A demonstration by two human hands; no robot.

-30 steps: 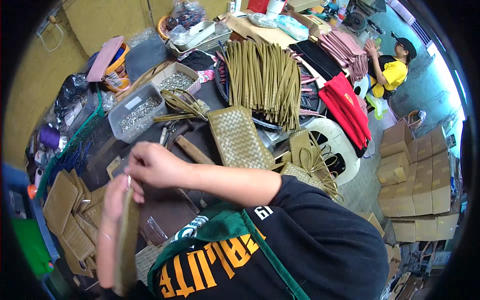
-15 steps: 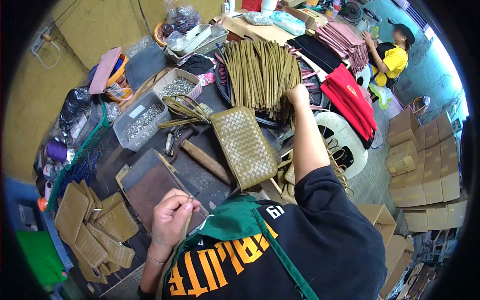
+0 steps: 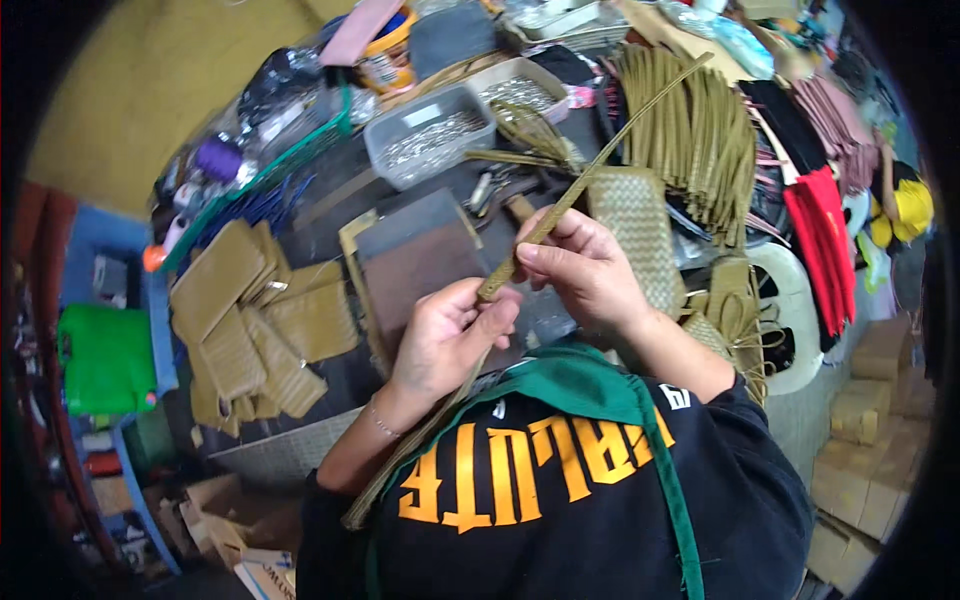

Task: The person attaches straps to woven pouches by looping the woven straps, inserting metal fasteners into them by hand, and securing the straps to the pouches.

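A long olive strap [image 3: 632, 128] runs slantwise up and right across my front. Its lower end is between the fingers of my left hand [image 3: 435, 345], which are closed. Higher on the same strap, my right hand [image 3: 590, 270] pinches it between thumb and fingers. More olive strap [image 3: 400, 467] trails from my left hand down along the forearm. Just beyond my right hand lies a woven olive pouch [image 3: 635, 222]. Behind it a thick bundle of olive straps [image 3: 690, 150] hangs over a round dark support. A brown-topped board [image 3: 420, 268] lies beyond my left hand.
Woven olive pieces [image 3: 240, 320] are piled at left. Plastic tubs of small metal parts [image 3: 430, 140] stand at the back. A white stool [image 3: 795, 320] and red cloth [image 3: 822, 250] are at right, with cartons [image 3: 870, 450] below. Another person [image 3: 905, 205] is at far right.
My right hand has come back from the strap bundle with a strap and now holds it beside my left hand. The view has turned left, so the scene sits farther right.
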